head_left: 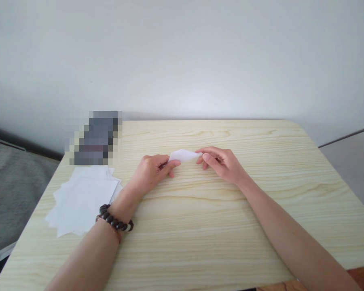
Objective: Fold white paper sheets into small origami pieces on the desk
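Note:
Between both hands, over the middle of the table, is a small folded piece of white paper (184, 155). My left hand (154, 169) pinches its left end, thumb in front and fingers curled behind. At the opposite end, my right hand (218, 161) grips the pointed tip between thumb and index finger. The paper's far side and the inside of its folds are hidden. To the left of my left forearm lies a loose, fanned pile of white paper sheets (81, 202).
The pale wood-grain table (200, 242) backs onto a white wall (200, 60). Behind the pile, at the far left corner, a dark pixelated object (95, 137) cannot be made out. Grey fabric (12, 186) shows beyond the table's left edge.

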The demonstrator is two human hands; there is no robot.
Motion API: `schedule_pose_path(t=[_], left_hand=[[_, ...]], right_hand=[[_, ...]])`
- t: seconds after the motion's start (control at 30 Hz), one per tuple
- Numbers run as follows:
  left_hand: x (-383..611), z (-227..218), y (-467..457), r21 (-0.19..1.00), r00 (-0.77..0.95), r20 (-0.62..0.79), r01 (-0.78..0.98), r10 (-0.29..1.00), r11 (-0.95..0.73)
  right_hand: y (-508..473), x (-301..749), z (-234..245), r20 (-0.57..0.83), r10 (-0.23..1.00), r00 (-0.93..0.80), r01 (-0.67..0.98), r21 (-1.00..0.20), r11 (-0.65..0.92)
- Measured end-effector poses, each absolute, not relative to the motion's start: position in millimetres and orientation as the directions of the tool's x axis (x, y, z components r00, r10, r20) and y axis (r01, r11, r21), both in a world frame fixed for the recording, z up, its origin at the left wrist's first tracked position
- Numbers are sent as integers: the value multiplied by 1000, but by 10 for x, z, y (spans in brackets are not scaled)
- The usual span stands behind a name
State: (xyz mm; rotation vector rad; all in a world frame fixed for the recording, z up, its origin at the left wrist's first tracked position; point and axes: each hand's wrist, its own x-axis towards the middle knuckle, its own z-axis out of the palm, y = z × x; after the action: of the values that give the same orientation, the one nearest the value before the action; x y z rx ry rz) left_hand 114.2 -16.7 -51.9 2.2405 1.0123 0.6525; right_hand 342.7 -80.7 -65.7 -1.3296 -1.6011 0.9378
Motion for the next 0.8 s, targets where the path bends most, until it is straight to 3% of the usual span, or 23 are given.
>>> schedule_pose_path(t=[0.2,0.4,0.5,0.63,0.8], left_hand=[[1145,-540,-185,586,687,288,424,667,-690],[1241,-593,-209,473,649,495,356,577,-806],[1255,-611,-195,394,620,556,390,553,-832],[1238,-612,-177,376,619,577,378,533,-846],[1233,-611,-175,347,646,594,332,480,-877]], right_hand=[[-803,3386,-614,223,966,-128,503,-826,257],[-822,3313,-647,355,923,-148,622,-692,366],[-842,3294,-625,333,930,-159,592,-721,359],[-858,3300,-594,250,962,-110,527,-806,270],[-842,3315,-613,286,954,-90,541,-791,288]])
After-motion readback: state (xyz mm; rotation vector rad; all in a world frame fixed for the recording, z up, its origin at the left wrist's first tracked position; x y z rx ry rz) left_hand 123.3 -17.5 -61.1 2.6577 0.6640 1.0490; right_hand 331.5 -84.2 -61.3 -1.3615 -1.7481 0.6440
